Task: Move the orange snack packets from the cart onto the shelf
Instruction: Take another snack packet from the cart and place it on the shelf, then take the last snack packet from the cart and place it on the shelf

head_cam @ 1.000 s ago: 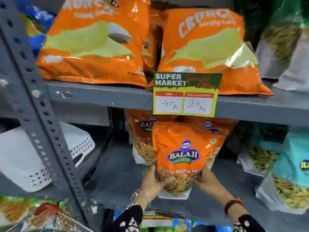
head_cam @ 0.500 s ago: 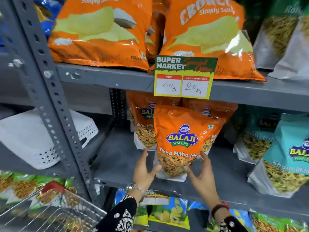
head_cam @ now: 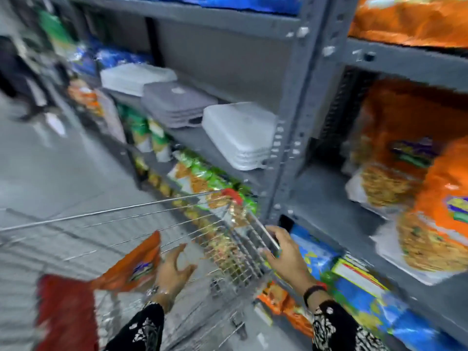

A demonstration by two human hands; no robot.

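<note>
Over the cart (head_cam: 157, 239), low in the view, the left hand (head_cam: 174, 268) has its fingers spread and curled, reaching beside an orange packet (head_cam: 131, 264) that stands tilted in the basket; blur hides whether skin meets foil, so I cannot tell if they touch. Right hand (head_cam: 283, 252) now: fingers loosely bent at the cart's near-right rim, and whether they clasp the wire is too smeared to call. Black patterned sleeves run back from both wrists, a dark band on the right one. Something red (head_cam: 65, 312) fills the near-left corner of the cart. Right of the cart stands the grey shelf (head_cam: 339, 206), and on its middle board, far right, more orange packets (head_cam: 430, 198) stand upright, one in front of another. Further left along the shelving, pale trays (head_cam: 240, 135) sit stacked, with green packets (head_cam: 202, 173) below them.
</note>
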